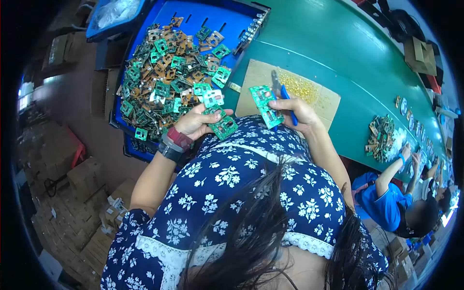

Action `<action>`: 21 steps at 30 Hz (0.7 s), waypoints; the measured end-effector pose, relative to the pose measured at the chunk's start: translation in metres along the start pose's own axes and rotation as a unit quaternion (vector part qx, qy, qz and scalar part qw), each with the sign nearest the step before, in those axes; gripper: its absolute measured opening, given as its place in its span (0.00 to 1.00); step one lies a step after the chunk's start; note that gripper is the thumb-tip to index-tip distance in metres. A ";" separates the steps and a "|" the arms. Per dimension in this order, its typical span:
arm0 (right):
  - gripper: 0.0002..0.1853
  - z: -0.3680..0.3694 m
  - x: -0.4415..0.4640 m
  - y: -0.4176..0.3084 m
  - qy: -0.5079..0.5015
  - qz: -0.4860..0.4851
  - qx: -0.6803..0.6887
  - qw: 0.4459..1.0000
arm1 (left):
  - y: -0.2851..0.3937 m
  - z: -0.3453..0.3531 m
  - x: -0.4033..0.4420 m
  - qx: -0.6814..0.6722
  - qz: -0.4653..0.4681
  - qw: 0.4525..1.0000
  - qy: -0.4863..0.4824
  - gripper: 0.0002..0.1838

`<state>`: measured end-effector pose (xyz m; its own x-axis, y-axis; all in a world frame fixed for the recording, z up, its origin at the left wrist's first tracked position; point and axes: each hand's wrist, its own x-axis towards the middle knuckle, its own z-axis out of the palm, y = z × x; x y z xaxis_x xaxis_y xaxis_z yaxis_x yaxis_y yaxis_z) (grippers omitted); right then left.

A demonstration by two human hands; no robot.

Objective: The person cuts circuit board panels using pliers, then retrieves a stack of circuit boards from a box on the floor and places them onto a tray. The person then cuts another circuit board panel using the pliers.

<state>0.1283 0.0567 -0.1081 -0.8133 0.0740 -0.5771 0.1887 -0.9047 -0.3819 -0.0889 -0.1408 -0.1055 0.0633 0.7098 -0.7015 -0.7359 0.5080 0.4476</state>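
Observation:
My left hand [197, 122] is closed on green circuit boards [223, 126], with a whitish-green board [212, 98] at its fingertips. Against my right thumb lies another long green board [265, 104], held upright in my right hand [299, 112]. The same hand also has blue-handled pliers [285, 94], their dark jaws pointing away from me. Both hands are in front of my body, a short gap apart. To the left, a blue tray [169, 10] is heaped with green and brown boards [169, 67].
Cardboard [247, 79] with small yellow bits [299, 87] lies on the green table [309, 29]. A second board pile [382, 137] stands farther right, near a co-worker in blue [382, 203]. Stacked boxes [63, 203] are at the lower left; a blue bin [104, 31] is at upper left.

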 end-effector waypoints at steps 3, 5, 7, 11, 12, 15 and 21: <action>0.18 -0.004 -0.008 0.001 0.034 -0.028 0.016 0.999 | 0.003 0.007 -0.001 0.050 0.007 0.999 0.006 0.32; 0.18 -0.005 -0.008 0.004 0.037 -0.038 0.014 0.998 | 0.005 0.011 -0.001 0.084 0.013 0.996 0.015 0.31; 0.17 -0.007 -0.006 0.006 0.044 -0.051 0.011 0.998 | 0.001 0.012 -0.005 0.083 0.023 0.996 0.023 0.31; 0.17 -0.008 -0.006 0.007 0.025 -0.054 0.026 0.998 | -0.001 0.011 -0.008 0.067 0.044 0.996 0.047 0.31; 0.17 -0.008 -0.006 0.008 0.022 -0.051 0.027 0.998 | -0.001 0.010 -0.009 0.058 0.046 0.996 0.053 0.31; 0.18 -0.005 -0.007 0.011 0.048 -0.065 0.020 0.996 | 0.003 0.009 -0.012 0.040 0.068 0.996 0.048 0.31; 0.20 0.026 -0.010 0.000 -0.056 -0.044 0.039 0.997 | 0.016 0.031 0.000 0.004 0.201 0.979 -0.007 0.30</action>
<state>0.1219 0.0452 -0.0833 -0.8823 0.1102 -0.4576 0.0748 -0.9271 -0.3673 -0.0803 -0.1174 -0.0814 -0.2219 0.8599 -0.4597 -0.6983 0.1889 0.6904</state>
